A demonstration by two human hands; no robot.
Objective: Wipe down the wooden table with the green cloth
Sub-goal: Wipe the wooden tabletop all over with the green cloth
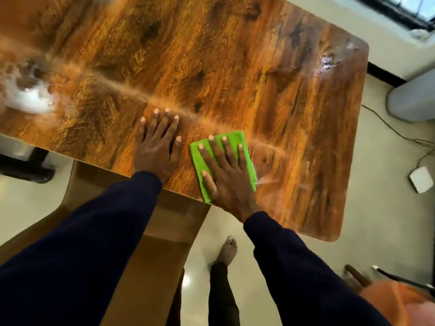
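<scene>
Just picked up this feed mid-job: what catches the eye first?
The bright green cloth, pressed flat under the right hand at the near edge of the table. The left hand rests flat on bare wood just left of it. A white patch, glare or residue, sits at its left end.

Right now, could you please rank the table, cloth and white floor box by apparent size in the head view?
1. Table
2. Cloth
3. White box, though it lies farther off, on the floor.
</scene>
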